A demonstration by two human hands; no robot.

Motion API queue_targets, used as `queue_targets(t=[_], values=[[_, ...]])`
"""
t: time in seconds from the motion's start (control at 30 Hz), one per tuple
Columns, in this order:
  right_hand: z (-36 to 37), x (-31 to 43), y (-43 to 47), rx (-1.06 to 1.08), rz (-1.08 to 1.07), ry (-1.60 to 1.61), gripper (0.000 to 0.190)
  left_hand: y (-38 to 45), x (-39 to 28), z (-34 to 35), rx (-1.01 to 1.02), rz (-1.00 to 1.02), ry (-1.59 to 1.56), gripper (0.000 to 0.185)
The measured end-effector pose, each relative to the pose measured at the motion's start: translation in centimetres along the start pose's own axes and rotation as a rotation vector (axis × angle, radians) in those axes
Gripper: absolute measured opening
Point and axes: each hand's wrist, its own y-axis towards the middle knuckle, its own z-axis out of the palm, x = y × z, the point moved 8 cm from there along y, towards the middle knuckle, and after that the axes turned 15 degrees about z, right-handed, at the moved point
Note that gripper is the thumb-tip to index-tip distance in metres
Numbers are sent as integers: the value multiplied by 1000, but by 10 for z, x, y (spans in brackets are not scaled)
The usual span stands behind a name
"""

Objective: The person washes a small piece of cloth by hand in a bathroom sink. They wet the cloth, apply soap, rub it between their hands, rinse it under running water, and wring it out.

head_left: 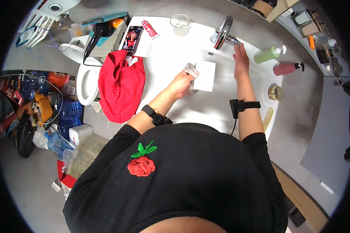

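My left hand (181,84) grips a bunched white cloth (190,69), possibly a sock, above the white washbasin (160,72). Part of the cloth hangs below my fingers. Just right of it is a flat white rectangle (204,76); what it is made of, I cannot tell. My right hand (241,62) is raised with its fingers stretched out and holds nothing. Its fingertips are at the lever (234,40) of the chrome faucet (224,30), and whether they press on it is unclear. Black straps circle both forearms.
Red shorts (122,87) drape over the basin's left edge, below a phone (132,39), a red tube (149,29) and a glass (180,25). Green (267,55) and pink (284,69) pump bottles, a round jar (275,93) and a comb (268,118) line the right side.
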Motion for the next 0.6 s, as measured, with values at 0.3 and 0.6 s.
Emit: queue_targets(t=[0.3,0.6], values=[[61,-87,-113,495,523,171,60,-8,-13,25,54,-1,-21,33],[38,-58,-127,369,251,450,45,-25,-51,52,379,-100,-763,63]])
